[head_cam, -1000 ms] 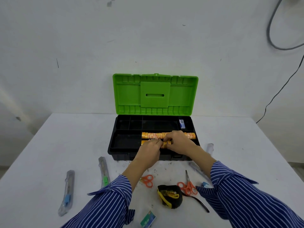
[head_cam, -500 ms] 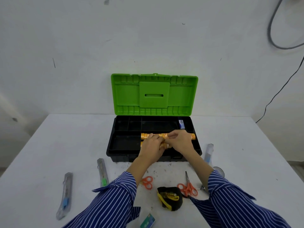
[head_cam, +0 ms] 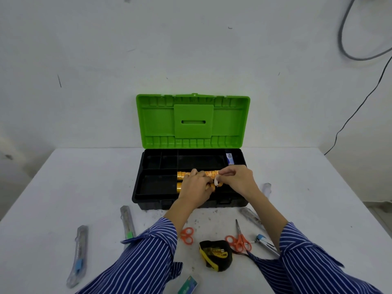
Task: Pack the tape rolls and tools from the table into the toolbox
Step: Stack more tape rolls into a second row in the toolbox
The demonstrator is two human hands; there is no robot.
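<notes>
Left hand [head_cam: 196, 187] grips front tape row [head_cam: 179, 187] in toolbox [head_cam: 148, 196], steadying it; right hand [head_cam: 237, 181] fingers pinch a white roll [head_cam: 216, 183], apparently to seat it.

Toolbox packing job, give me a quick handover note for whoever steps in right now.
Left hand grips the front orange tape stack in the toolbox. Right hand pinches a white tape roll over it.
Done: rear tape stack is in the tray.
Left on the table: two scissors, tape measure, stapler, wrapped cutters, staples box.
</notes>
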